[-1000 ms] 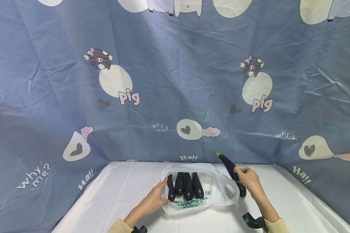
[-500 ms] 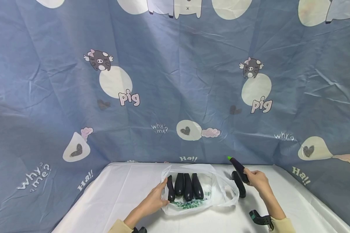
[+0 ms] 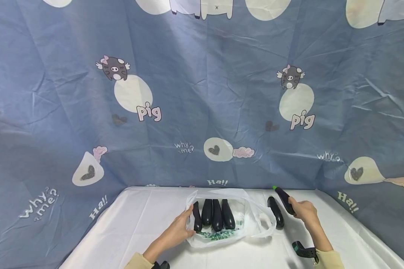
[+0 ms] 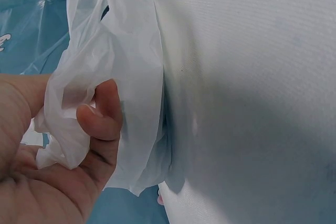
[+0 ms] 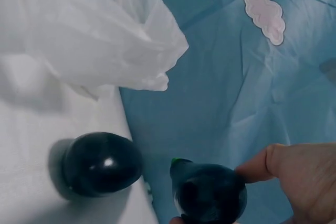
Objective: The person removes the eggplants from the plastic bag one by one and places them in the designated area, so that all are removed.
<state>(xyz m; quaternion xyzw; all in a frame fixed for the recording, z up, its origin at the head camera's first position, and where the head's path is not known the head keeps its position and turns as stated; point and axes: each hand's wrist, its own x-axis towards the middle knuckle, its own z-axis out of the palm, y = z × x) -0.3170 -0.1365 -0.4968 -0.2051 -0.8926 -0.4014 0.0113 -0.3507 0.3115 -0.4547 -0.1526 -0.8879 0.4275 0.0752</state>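
Observation:
A white plastic bag [image 3: 252, 224] lies with its mouth towards the camera, several dark eggplants [image 3: 217, 216] side by side inside. My left hand [image 3: 177, 229] grips the bag's left edge; in the left wrist view its fingers curl round the bunched plastic [image 4: 68, 124]. Right of the bag, my right hand [image 3: 304, 213] holds an eggplant [image 3: 284, 200] by its thick end, green tip pointing up and away. Another eggplant [image 3: 276, 213] lies on the table between bag and right hand; the right wrist view shows the lying one [image 5: 102, 163] and the held one [image 5: 210, 192] end-on.
A white cloth covers the table [image 3: 128, 216]. Behind it hangs a blue curtain [image 3: 188, 112] printed with pigs and lettering. Dark straps with devices sit on both wrists, the right one [image 3: 304, 251] hanging low beside the forearm.
My right hand has moved right with its eggplant, lowering it and uncovering the one lying beside the bag. My left hand has kept its grip in the same place.

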